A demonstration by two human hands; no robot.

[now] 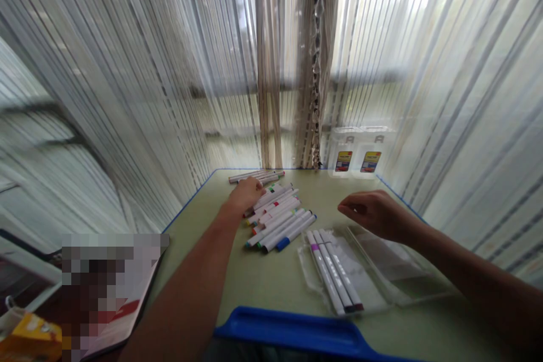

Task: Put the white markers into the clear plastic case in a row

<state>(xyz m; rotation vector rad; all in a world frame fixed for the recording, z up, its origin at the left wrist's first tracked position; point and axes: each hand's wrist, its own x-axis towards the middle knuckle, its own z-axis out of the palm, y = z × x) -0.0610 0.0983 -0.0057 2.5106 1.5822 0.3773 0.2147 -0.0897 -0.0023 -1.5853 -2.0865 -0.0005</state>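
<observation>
My left hand [247, 194] is at the left side of a loose pile of white markers [275, 219], its fingers bent inward and closed. Whether a marker is between them is hidden. Coloured bands and dark tips show on the markers, one with a blue end [297, 233] lying nearest me. Over the back edge of a clear plastic case [371, 288] hangs my right hand [373, 212], fingers curled together with nothing visible in them. The case lies unfolded, and three white markers [333, 271] rest side by side in its left half, one with a purple band.
More markers [254, 175] lie behind my left hand. Two clear cases with labels [356, 153] stand at the back right by the string curtain [229, 68]. A blue tray edge [292, 325] borders the green table [246, 288] in front. An orange-yellow packet [34, 336] is at lower left.
</observation>
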